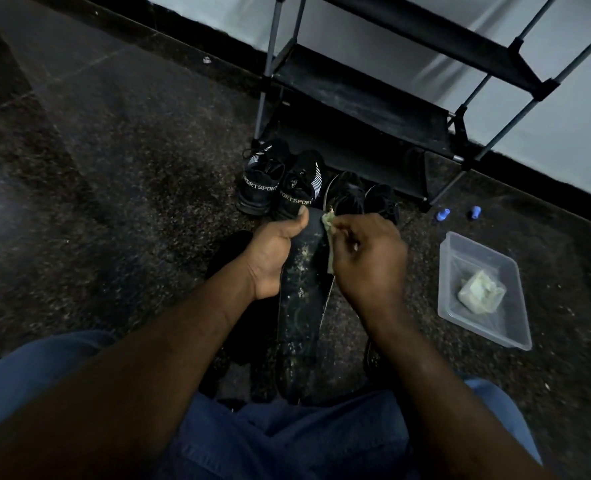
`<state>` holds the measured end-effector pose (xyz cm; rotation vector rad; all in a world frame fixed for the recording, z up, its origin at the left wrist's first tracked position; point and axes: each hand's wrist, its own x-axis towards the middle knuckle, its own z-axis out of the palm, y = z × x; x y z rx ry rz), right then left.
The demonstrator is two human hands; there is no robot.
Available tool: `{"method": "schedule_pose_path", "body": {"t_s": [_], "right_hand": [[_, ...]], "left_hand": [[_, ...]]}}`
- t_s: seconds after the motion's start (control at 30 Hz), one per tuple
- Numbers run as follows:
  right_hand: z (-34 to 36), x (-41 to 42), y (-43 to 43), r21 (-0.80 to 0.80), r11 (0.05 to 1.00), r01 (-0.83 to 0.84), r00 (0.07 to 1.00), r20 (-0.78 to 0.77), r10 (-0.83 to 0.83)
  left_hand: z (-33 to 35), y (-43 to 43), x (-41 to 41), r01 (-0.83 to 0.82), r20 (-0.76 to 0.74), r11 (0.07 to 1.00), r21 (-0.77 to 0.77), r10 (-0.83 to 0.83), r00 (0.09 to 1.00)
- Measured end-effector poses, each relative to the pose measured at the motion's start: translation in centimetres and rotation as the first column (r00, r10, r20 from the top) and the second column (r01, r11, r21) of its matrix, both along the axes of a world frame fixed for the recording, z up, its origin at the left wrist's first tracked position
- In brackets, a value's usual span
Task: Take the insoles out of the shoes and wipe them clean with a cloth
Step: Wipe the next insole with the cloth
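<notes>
Dark floor [131, 209]; clear tub [443, 275] at right holds crumpled cloth [481, 292]; left hand [273, 258] grips insole [301, 306], right hand [370, 258] pinches rag [325, 222] against it

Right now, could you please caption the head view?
Left hand holds an insole; right hand holds a cloth against it.

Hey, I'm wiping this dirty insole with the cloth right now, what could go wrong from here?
1. Pale grit speckles the insole, whose lower end sits over the jeans; wiping downward may drop it there.
2. The left hand grips only its top, so it could flex or slip under the right hand.
3. The cloth is a small wad and may soon smear dirt; a spare cloth waits in the plastic tub.
</notes>
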<state>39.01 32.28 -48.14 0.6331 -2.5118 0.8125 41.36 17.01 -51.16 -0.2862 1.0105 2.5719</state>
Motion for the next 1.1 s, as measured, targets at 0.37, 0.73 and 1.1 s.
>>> {"method": "schedule_pose_path", "body": {"t_s": [0.37, 0.73, 1.1], "right_hand": [[-2.2, 2.6, 0.1, 0.091, 0.995, 0.04, 0.999, 0.033, -0.043], [-2.7, 1.7, 0.2, 0.163, 0.987, -0.004, 1.0, 0.023, 0.001], [-1.9, 0.0, -0.7, -0.122, 0.991, 0.054, 0.997, 0.053, -0.048]], "left_hand": [[0.1, -0.6, -0.3, -0.053, -0.027, 0.998, 0.042, 0.054, 0.998], [0.3, -0.8, -0.5, -0.126, -0.007, 0.991, 0.042, 0.126, 0.992], [-0.3, 0.6, 0.0, -0.061, 0.016, 0.998, -0.013, 0.061, 0.998]]}}
